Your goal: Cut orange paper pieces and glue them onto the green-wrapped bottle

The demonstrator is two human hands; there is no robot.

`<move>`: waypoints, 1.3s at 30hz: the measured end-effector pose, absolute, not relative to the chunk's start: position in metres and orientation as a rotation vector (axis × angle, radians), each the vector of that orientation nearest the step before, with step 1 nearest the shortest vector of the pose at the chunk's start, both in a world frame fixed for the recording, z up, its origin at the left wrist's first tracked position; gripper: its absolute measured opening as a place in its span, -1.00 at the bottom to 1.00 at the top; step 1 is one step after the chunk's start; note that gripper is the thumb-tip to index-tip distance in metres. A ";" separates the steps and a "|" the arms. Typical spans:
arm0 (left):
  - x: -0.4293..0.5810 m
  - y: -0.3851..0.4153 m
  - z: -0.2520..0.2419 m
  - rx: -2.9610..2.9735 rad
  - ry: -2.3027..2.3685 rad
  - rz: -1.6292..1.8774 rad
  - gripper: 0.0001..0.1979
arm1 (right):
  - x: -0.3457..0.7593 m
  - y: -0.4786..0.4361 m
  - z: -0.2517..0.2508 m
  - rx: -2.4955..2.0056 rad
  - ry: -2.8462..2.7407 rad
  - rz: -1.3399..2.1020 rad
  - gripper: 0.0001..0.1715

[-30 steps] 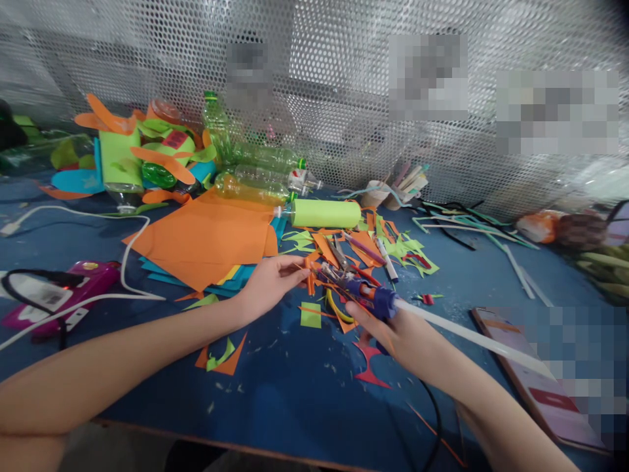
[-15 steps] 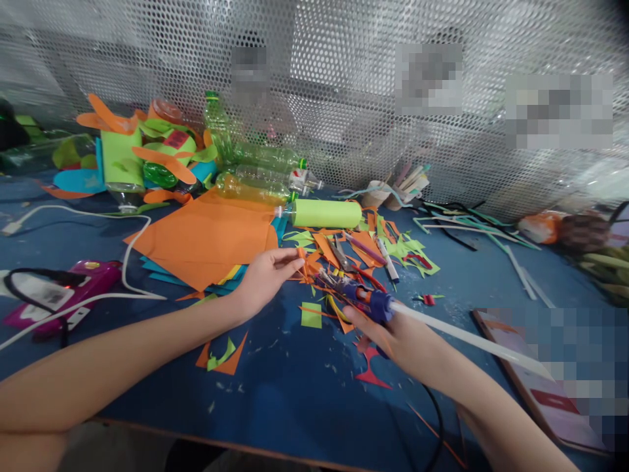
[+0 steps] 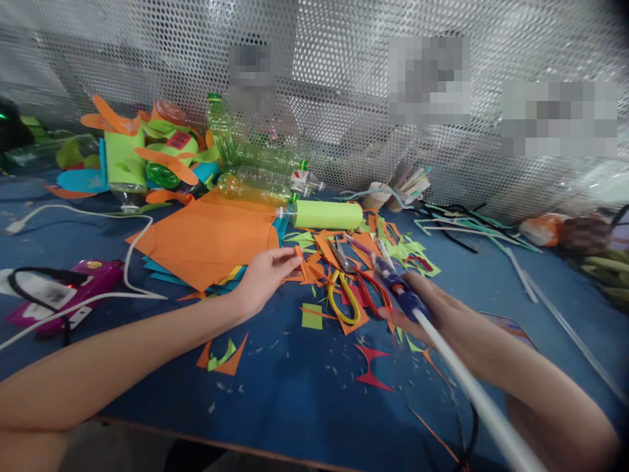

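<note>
I have two grips at work. My left grip (image 3: 265, 280) is closed to a pinch, fingertips against thumb, on one small orange piece (image 3: 301, 262) that stands out over the scraps in the middle of the bench (image 3: 275, 406). My right grip (image 3: 439, 311) is curled around one blue glue gun (image 3: 411, 302), right of the orange piece and apart from it, with one long white glue stick (image 3: 464, 375) running out of its back. Between my grips lie two sets of scissor handles, one yellow (image 3: 350, 320) and one red (image 3: 383, 290). Beyond are one lying bottle wrapped in light green (image 3: 327, 215) and two cups (image 3: 377, 195) near the mesh wall (image 3: 339, 124). One magenta device (image 3: 101, 272) sits at the left.

Half a second ago the gun's tip was close by the orange piece; now my right grip has swung right with it, uncovering both sets of handles. My left grip has hardly moved.

My right fingers hide the trigger, and I cannot make out the gun's tip clearly. The stick is cut off at the near edge. My right forearm covers most of a flat slab (image 3: 508, 322), leaving only its far end. The paper scraps overlap too much to count.
</note>
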State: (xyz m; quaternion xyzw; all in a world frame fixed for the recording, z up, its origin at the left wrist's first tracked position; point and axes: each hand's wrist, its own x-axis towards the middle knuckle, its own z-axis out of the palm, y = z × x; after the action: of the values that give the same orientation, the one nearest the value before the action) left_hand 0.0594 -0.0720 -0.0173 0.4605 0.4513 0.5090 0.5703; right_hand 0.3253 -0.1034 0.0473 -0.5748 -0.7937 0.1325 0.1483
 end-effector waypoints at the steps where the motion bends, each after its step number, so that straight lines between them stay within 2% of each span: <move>1: 0.059 -0.072 -0.018 1.089 1.065 1.196 -0.79 | 0.334 -0.098 0.044 -1.663 -2.307 0.376 -0.61; 5: 0.060 -0.072 -0.018 1.084 1.114 1.186 -0.78 | 0.365 -0.071 0.026 -1.928 -2.429 0.086 -0.72; 11: 0.063 -0.076 -0.017 1.038 1.037 1.170 -0.80 | 0.394 -0.053 0.009 -1.999 -2.577 0.088 -0.58; 16: 0.068 -0.082 -0.015 0.983 0.983 1.113 -0.82 | 0.362 -0.076 0.032 -2.034 -2.420 -0.175 -0.60; 18: 0.070 -0.084 -0.015 1.005 0.964 1.096 -0.81 | 0.330 -0.088 0.040 -1.901 -2.260 -0.065 -0.63; 21: 0.072 -0.090 -0.013 1.102 0.943 1.070 -0.78 | 0.282 -0.103 0.038 -1.471 -2.181 0.654 -0.73; 23: 0.073 -0.094 -0.011 1.175 0.948 1.056 -0.78 | 0.262 -0.109 0.030 -1.338 -2.122 0.923 -0.71; 26: 0.073 -0.099 -0.008 1.211 0.995 1.067 -0.82 | 0.251 -0.115 0.019 -1.382 -2.017 0.907 -0.69; 32: 0.074 -0.102 -0.008 1.193 0.998 1.080 -0.85 | 0.251 -0.117 0.010 -1.439 -1.978 0.735 -0.88; 39: 0.073 -0.099 -0.008 1.206 0.901 1.102 -0.89 | 0.253 -0.115 0.008 -1.373 -2.036 0.607 -0.95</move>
State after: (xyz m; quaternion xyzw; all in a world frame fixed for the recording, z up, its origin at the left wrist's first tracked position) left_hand 0.0735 -0.0991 -0.0083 0.5191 0.3880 0.4747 0.5955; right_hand 0.2529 -0.1153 0.0080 -0.5176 -0.7675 0.2289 0.3011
